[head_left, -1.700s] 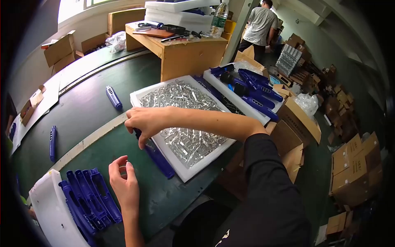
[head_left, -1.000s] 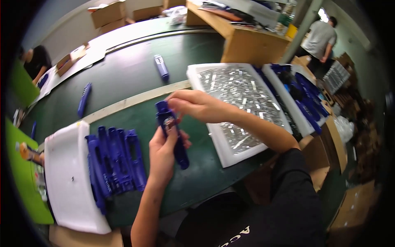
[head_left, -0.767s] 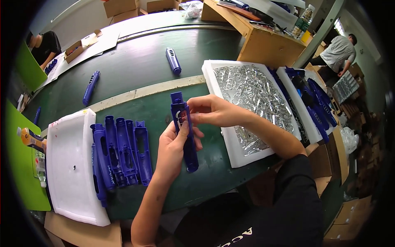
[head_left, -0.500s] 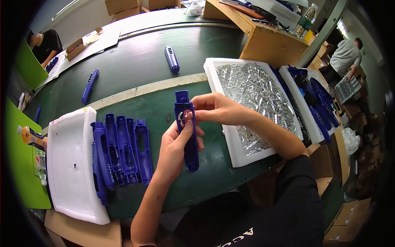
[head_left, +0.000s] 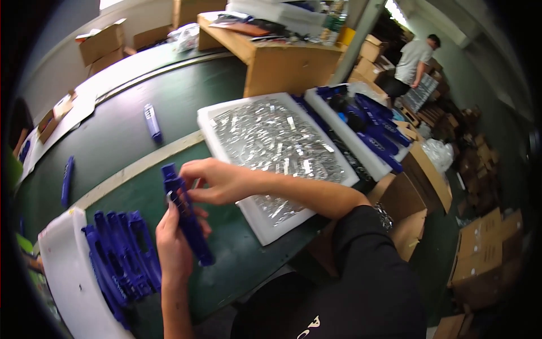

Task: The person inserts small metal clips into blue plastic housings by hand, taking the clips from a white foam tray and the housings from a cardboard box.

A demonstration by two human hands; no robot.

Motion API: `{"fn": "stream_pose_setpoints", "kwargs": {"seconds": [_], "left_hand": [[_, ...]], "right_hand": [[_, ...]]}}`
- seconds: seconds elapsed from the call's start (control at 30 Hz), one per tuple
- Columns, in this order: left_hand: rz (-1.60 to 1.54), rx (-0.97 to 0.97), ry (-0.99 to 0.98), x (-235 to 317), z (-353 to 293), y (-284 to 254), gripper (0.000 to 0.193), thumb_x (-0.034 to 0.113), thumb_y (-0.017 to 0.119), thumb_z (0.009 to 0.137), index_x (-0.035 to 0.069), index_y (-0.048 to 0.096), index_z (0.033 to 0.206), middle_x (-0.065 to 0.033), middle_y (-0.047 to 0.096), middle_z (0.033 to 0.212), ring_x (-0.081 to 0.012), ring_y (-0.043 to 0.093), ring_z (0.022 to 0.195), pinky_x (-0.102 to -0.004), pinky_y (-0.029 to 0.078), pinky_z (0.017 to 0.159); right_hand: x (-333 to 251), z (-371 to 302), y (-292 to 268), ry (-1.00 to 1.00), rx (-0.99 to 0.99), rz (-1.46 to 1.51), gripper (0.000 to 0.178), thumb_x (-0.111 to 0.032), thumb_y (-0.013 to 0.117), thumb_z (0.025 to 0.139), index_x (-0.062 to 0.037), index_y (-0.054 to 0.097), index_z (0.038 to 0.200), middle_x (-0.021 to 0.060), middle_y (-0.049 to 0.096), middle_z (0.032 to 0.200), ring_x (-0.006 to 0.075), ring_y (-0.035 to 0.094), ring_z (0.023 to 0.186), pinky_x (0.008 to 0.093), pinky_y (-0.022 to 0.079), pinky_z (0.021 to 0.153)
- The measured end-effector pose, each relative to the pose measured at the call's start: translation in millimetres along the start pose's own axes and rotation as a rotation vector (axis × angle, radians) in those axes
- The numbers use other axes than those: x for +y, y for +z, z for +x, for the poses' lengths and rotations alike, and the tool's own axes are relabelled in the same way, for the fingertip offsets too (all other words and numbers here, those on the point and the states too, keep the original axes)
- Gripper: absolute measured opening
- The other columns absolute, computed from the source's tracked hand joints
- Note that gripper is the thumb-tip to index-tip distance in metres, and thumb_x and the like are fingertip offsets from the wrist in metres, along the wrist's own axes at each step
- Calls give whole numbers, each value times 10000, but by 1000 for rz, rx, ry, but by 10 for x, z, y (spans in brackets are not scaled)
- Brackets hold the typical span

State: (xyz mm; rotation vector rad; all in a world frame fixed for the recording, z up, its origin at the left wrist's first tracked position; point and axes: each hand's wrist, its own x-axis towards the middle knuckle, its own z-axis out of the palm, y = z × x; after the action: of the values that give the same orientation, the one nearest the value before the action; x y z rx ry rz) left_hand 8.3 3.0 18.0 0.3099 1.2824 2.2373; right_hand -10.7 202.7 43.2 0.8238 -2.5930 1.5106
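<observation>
My left hand (head_left: 176, 240) is wrapped round a long blue plastic housing (head_left: 193, 234), which is tilted with its narrow end up and away from me. My right hand (head_left: 213, 179) is at the housing's upper part, thumb and fingers pinched together close to its side. Whatever is between those fingertips is hidden and blurred. Several similar blue housing halves (head_left: 121, 257) lie side by side on the green table to the left of my hands. Just right of my right hand is a white foam tray (head_left: 254, 223) holding many small shiny metal clips (head_left: 271, 135).
A white foam tray (head_left: 59, 271) stands at the left edge. Further off lie two blue handles (head_left: 152, 123) on the dark surface. Another foam tray (head_left: 353, 133) with blue parts is at the right, beside cardboard boxes (head_left: 480, 248). A person (head_left: 415, 65) stands in the background.
My view has swung to the right, so the table things sit further left. Both hands stay on the blue housing, which leans more. A small red and white piece seen in it before is now hidden.
</observation>
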Motion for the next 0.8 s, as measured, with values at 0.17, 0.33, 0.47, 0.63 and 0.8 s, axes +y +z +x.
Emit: {"fn": "stream_pose_setpoints", "kwargs": {"seconds": [0.17,0.33,0.47,0.63,0.8], "left_hand": [[83,-12,-29,-42,36,-16,335,298,470,1047,-5,577,1141,-128,665,891,-170,631,652,-265,478,583],[-62,6,-35,-60,60,-44,319,277,451,1036,-2,550,1153,-75,585,787,-153,546,620,-269,432,558],[-109,43,-114,-40,49,-53,362,316,431,1033,16,537,1207,-54,538,801,-143,512,633,-269,409,545],[-25,99,-68,-45,69,-27,383,274,456,1004,21,514,1287,-36,534,859,-148,532,685,-302,463,601],[185,152,55,-9,-53,-173,503,47,473,901,17,437,1402,-86,594,1016,-183,606,810,-292,512,693]], "right_hand": [[125,-28,-58,129,-40,187,229,-186,665,917,29,631,987,107,656,960,173,635,901,313,535,784],[92,14,-90,259,-132,458,217,-158,665,884,41,634,965,130,693,900,182,676,850,312,563,745],[90,-19,-185,323,-138,503,178,-114,665,847,44,609,907,138,698,872,194,696,813,308,579,678],[76,-32,-239,267,-20,297,220,-92,697,830,69,587,932,146,684,824,181,688,645,301,568,566],[48,184,-54,49,223,483,340,-86,720,872,50,582,1152,135,688,837,173,706,668,292,583,586]]}}
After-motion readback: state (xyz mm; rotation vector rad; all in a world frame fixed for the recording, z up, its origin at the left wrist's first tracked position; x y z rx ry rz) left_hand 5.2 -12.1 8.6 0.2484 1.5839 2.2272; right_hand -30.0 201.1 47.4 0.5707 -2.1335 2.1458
